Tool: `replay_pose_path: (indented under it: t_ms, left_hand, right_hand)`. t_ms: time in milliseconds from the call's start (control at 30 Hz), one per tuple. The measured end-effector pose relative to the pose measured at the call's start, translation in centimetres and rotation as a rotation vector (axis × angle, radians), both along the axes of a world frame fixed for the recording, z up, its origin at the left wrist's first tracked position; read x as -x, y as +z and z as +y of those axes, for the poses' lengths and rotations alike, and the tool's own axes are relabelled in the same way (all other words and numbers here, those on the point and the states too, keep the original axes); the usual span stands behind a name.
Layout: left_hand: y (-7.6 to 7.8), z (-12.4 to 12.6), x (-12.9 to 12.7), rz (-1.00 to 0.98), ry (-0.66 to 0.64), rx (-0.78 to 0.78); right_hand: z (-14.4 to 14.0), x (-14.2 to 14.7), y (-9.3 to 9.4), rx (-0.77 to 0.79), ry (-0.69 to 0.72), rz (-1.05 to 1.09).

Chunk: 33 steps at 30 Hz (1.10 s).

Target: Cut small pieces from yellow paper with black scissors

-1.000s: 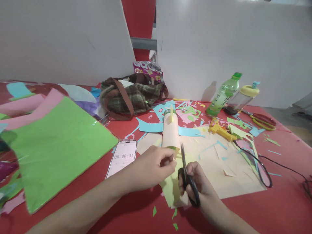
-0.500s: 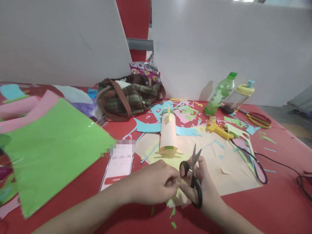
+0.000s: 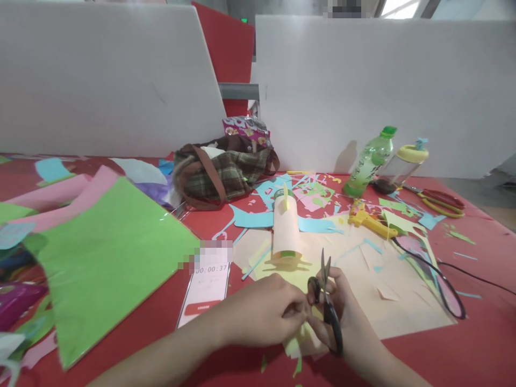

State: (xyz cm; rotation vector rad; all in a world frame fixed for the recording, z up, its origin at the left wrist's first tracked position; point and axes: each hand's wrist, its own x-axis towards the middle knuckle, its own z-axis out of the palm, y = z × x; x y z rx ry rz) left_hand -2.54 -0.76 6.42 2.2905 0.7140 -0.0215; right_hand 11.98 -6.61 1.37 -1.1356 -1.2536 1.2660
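Note:
My right hand (image 3: 349, 312) holds a pair of black-handled scissors (image 3: 327, 290), its blades pointing away from me and slightly apart. My left hand (image 3: 276, 312) is closed in a pinch, its fingertips meeting those of the right hand; whatever lies between them is too small to make out. Just beyond the hands is a cream paper tube (image 3: 285, 231) wrapped around a green-ended core. A small yellow paper piece (image 3: 286, 198) stands up on its top, and light blue paper strips (image 3: 253, 217) stick out on both sides.
A phone (image 3: 207, 285) running a timer lies left of the tube, beside a large green sheet (image 3: 121, 258). Yellow glue gun (image 3: 371, 220), green bottle (image 3: 368, 166), clear cup (image 3: 405, 164) and red-yellow scissors (image 3: 441, 201) are at right. Behind sits a plaid bag (image 3: 226, 172); paper scraps (image 3: 318, 191) are scattered around.
The view has tilted up and turned a little left, so everything sits lower and farther right. Both hands keep their pose, and the scissor blades look slightly closer together. The timer advanced one second.

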Motion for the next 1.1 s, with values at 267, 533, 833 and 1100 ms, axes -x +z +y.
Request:
replay_pose_path:
  t_ms: [267,533,833,1100]
  left_hand:
    - [-0.3,0.1,-0.1,-0.048,0.026,-0.002]
    - [-0.8,0.0,-0.1,-0.029,0.008,-0.031]
    - [-0.5,0.2,0.0,-0.057,-0.001,-0.037]
    - [-0.6,0.5,-0.2,-0.099,0.194,0.036]
  right_hand:
    - [0.0,0.1,-0.3,-0.014,-0.050,0.016]
    - [-0.3,0.2,-0.6,0.055,-0.056,0.118]
    - [-0.2,0.3,-0.1,0.082,-0.062,0.116]
    - [0.4,-0.6,0.0,0.107,-0.225,0.205]
